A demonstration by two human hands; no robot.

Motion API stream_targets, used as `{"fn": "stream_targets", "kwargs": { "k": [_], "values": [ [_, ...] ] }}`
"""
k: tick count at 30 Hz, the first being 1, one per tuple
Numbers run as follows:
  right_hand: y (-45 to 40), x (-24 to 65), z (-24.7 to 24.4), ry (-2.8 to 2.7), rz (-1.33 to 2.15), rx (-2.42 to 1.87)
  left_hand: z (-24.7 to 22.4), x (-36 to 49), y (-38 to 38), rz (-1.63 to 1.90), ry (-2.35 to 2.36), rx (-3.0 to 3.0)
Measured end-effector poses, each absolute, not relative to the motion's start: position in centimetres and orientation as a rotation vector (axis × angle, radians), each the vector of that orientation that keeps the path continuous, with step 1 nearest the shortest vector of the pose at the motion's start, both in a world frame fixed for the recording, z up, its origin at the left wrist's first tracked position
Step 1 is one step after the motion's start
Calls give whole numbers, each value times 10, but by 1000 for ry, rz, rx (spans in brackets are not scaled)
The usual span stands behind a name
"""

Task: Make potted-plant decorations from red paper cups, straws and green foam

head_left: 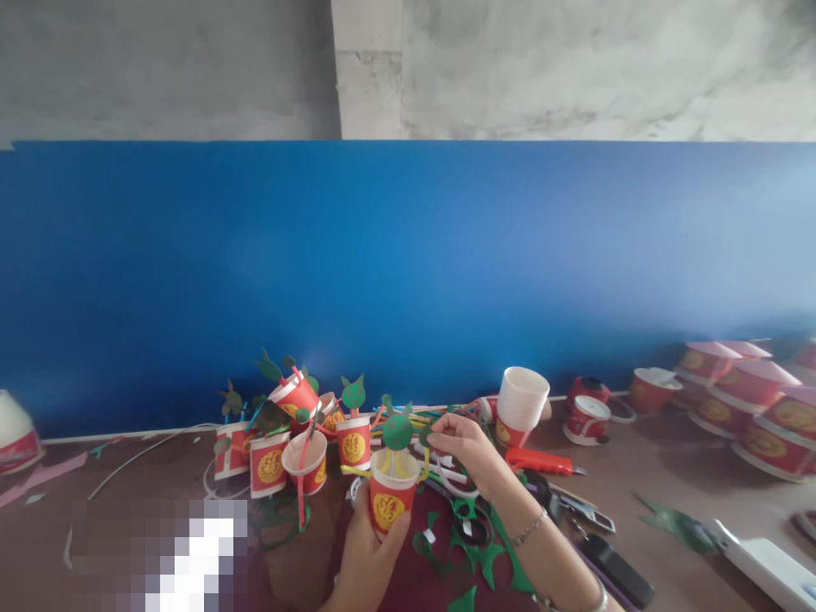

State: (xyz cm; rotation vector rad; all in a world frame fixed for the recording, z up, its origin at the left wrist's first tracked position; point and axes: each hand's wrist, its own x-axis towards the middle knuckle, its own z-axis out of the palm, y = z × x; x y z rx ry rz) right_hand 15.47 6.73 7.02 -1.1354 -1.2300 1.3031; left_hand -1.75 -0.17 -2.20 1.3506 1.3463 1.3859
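My left hand (pixel 370 544) is wrapped round a red paper cup (pixel 390 503) with a yellow emblem, keeping it upright. From the cup rise a round green paper head (pixel 399 432) with pointed ears and yellow straws (pixel 403 466), one bent out at each side. My right hand (pixel 460 442) pinches a small green paper piece (pixel 426 436) at the top of the right-hand straw. Whether the piece touches the straw I cannot tell. Behind the cup stands a similar cup figure (pixel 354 442) with a green head. Green paper scraps (pixel 475 552) lie below my right forearm.
More decorated cups (pixel 271 466) crowd the left. A white cup stack (pixel 524 399), an orange-red utility knife (pixel 541 461), a roll of tape (pixel 590 412) and a black key fob (pixel 615 568) are at right. Red bowls (pixel 739 395) stand far right, before the blue wall panel (pixel 408 255).
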Motion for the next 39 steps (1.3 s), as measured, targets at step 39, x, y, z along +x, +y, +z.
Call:
{"fn": "stream_targets", "kwargs": {
  "k": [39],
  "values": [
    [58, 148, 76, -1239, 1456, -903, -30, -20, -1, 1431, 1223, 1183]
  ]
}}
